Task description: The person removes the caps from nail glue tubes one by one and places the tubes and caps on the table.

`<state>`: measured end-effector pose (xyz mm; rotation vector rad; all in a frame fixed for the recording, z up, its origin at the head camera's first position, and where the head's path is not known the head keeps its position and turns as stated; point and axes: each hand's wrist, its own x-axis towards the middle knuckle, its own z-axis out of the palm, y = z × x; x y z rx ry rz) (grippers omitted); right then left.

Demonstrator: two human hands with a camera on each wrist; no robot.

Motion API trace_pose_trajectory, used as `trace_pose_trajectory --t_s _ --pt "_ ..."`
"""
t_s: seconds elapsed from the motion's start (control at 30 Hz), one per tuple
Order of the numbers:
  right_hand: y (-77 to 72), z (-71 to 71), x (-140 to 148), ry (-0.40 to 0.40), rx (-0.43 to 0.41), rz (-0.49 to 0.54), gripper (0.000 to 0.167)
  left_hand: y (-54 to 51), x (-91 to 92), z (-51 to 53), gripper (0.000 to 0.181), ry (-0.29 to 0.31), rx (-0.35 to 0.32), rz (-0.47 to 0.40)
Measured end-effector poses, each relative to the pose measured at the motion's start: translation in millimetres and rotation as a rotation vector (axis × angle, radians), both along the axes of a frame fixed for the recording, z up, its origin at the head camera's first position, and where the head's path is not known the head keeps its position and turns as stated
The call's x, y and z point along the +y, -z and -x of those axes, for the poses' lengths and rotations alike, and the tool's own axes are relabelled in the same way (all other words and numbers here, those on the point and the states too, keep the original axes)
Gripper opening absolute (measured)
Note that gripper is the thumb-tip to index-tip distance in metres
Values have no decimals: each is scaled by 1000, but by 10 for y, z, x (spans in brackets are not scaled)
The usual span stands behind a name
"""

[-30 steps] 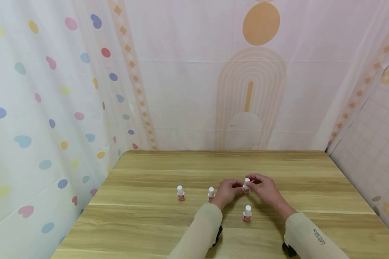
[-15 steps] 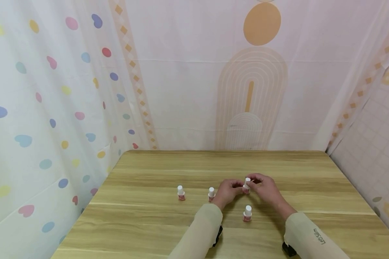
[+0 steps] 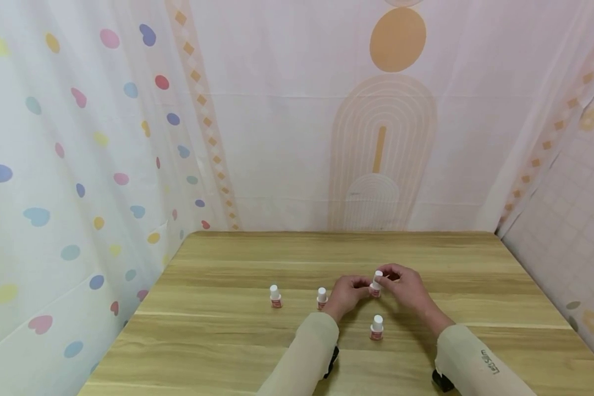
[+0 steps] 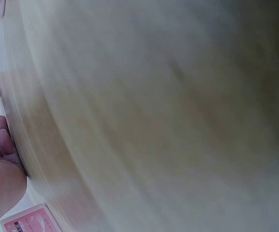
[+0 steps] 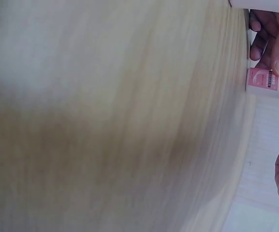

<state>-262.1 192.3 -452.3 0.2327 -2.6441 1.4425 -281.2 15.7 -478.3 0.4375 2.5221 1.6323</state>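
Observation:
A small white-capped bottle with a pink label stands upright between the two hands. My left hand grips its lower part from the left; in the right wrist view that hand has its thumb on the bottle. My right hand pinches the white cap from the right. Two like bottles stand to the left, one beside the left hand and one farther out. Another bottle is nearer the front, between the forearms.
The wooden table extends around the bottles. A dotted curtain hangs at the left, a patterned one behind the table's back edge, and a checked one at the right.
The head view has shifted slightly. Both hands keep their hold on the same bottle, and the other bottles stay in place on the table.

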Motion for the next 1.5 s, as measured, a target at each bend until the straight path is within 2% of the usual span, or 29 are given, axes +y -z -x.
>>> trace_pose_trajectory --t_s 0.23,0.37,0.5,0.67,0.97,1.23,1.5 --pt "-17 14 -3 3 13 -18 26 10 7 25 7 -19 -40 14" --pt "-33 3 -1 0 25 -37 30 -6 -2 8 5 -10 -26 5" --pt "-53 -19 -5 4 38 -54 26 -23 -7 -13 4 -2 -1 4" --pt "-77 -30 4 1 46 -47 25 -21 0 -17 4 -10 -30 -8" --pt "-120 -21 57 62 -32 18 31 -20 12 -17 5 -25 -47 20" --pt "-122 -38 117 79 -33 50 35 -15 12 -17 6 -11 -39 2" --pt "-93 -39 160 91 -68 82 35 -4 10 -17 5 -17 -35 4"
